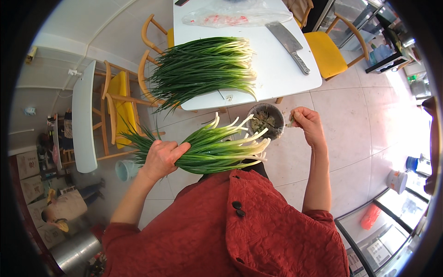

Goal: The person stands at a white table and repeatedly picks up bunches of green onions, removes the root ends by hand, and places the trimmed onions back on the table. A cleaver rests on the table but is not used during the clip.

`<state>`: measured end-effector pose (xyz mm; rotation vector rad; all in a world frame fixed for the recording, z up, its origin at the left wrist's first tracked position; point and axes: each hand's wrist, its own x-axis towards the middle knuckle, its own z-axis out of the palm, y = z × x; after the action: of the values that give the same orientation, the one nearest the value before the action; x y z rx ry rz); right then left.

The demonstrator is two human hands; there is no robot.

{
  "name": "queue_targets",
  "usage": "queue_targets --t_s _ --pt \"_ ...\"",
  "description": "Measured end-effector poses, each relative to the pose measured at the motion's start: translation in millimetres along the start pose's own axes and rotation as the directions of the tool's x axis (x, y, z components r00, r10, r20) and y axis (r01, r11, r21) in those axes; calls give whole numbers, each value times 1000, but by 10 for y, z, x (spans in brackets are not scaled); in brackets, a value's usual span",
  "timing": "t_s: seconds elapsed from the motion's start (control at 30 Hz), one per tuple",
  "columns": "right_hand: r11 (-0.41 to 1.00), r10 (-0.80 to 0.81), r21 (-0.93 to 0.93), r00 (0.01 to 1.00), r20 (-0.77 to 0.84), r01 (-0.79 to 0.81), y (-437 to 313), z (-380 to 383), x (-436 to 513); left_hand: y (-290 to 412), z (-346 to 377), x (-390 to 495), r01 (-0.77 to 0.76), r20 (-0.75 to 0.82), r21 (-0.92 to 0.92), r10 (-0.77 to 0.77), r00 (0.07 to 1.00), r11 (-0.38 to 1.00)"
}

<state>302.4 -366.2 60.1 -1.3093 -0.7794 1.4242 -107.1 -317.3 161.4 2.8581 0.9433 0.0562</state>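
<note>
My left hand point(166, 158) grips a bunch of green onions point(211, 149) around its green leaves. The white ends of that bunch fan out to the right, uneven in length. To the right of a lined waste bin point(281, 116), my right hand point(307, 124) pinches a small scrap of plant trimmings point(291, 122) between thumb and fingers. Inside the bin lie withered trimmings point(262, 122). A larger pile of green onions point(207, 69) rests on the white table point(273, 81), white ends to the right, with leaves hanging past the table's left edge.
A cleaver point(286, 41) lies on the table, right of the pile. Behind it is a clear plastic bag point(235, 17). Yellow-seated chairs point(323, 53) stand around the table. A pale bucket point(126, 170) sits on the floor at left. Another person point(65, 206) is far left.
</note>
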Motion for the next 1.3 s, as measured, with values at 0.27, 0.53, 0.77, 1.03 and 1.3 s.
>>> queue_targets --t_s 0.27,0.53,0.77,1.03,1.3 --pt "562 -375 -799 927 -15 214 986 102 378 -58 33 33 -35 11 49 34 999 998" --pt "570 -441 -537 783 438 621 -151 756 -55 -67 44 5 -17 26 46 16 1000 999" --pt "852 -275 -342 896 349 395 67 785 -58 28 58 63 -28 69 -58 32 997 998" --pt "994 -91 66 996 -11 92 294 -3 9 -51 20 -57 -23 12 -50 24 1000 998" --pt "991 79 -125 966 244 -49 4 608 95 -44 3 11 -101 4 -23 101 995 995"
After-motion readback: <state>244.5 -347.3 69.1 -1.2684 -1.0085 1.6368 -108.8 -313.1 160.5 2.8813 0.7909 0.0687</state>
